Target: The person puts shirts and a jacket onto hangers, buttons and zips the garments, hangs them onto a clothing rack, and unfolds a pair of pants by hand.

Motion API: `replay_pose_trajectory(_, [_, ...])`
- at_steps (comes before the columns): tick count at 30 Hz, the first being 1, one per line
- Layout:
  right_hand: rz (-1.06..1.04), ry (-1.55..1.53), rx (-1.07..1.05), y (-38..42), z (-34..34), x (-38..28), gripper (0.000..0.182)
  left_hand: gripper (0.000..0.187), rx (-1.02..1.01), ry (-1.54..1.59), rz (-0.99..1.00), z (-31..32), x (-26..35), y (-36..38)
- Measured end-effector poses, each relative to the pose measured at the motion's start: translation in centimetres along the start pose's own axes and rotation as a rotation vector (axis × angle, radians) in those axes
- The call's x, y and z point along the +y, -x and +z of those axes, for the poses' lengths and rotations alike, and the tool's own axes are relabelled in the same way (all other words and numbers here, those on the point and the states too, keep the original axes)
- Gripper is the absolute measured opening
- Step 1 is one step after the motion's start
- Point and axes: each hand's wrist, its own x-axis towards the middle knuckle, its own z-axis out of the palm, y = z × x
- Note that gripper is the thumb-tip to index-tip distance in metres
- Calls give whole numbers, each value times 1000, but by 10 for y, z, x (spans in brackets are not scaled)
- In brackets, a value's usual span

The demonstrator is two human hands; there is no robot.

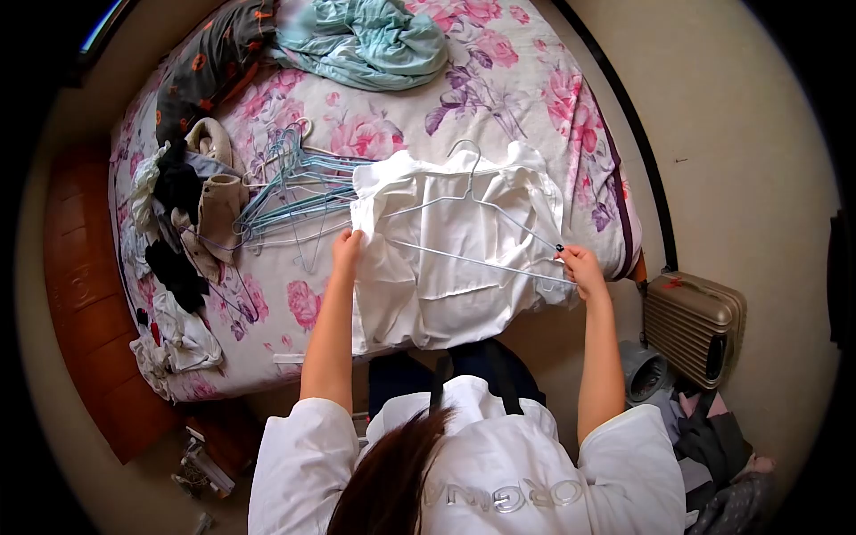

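Note:
A white shirt [428, 308] lies spread on the near edge of the bed, its collar end away from me. Over it is a thin wire hanger [471, 183], hook pointing to the far side; one of its arms reaches under the shirt's left part. My left hand [346, 247] is closed on the shirt's left edge, fingers pinching the white cloth. At the shirt's right side, my right hand [584, 272] grips the right corner of the hanger. Just left of the shirt lies a pile of blue and white wire hangers [299, 192].
The bed [308, 308] has a flowered sheet. Mixed clothes [218, 209] lie along its left side, with a mint-green cloth [374, 45] and a dark patterned cloth [209, 67] at the far end. On the right stand a bronze suitcase [695, 316] and a heap of clothes [713, 437].

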Motion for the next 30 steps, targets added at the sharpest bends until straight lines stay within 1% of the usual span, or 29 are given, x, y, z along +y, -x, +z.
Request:
replay_pose_trajectory(1, [-1,-6,-20,-5,4,-5,16,13,-18,46,61,5,14,12])
replay_pose_trajectory(4, [-6,-33,-65,-25,8,-17,16,9,-120,-186,362,19,53,58])
replay_pose_trajectory(7, [-39,-11,-164,-45,1,-31,16,21,-103,-192,464,21,76,74])
replay_pose_trajectory(8, [-52,15,-184,-50,-3,-35,16,19,-117,-52,313,14,69,64])
replay_pose_trajectory(11, [-54,74,-219,-51,-1,-45,16,21,25,-201,212,28,81,69])
replay_pose_trajectory(12, [-45,82,-226,-53,-2,-45,16,21,23,-261,181,27,62,53])
replay_pose_trajectory(15, [-12,74,-257,-51,-10,-42,15,21,155,-206,404,23,46,27])
replay_pose_trajectory(16, [-6,65,-271,-49,-15,-42,15,21,230,-152,462,24,62,28])
replay_pose_trajectory(17, [4,55,-285,-47,-19,-40,15,21,263,-121,475,21,78,31])
replay_pose_trajectory(19, [17,57,-279,-44,-28,-40,15,22,372,-146,532,12,90,18])
replay_pose_trajectory(22, [3,19,-317,-47,-30,-38,17,32,430,-556,244,8,84,21])
replay_pose_trajectory(25, [2,24,-283,-50,-20,-35,17,37,235,-469,-197,14,74,49])
replay_pose_trajectory(28, [22,20,-320,-51,-7,-32,17,30,89,-428,142,5,46,48])
replay_pose_trajectory(29, [28,26,-339,-50,0,-33,17,28,126,-421,239,5,37,44])
replay_pose_trajectory(30, [25,60,-329,-52,6,-29,17,26,166,-413,336,12,49,50])
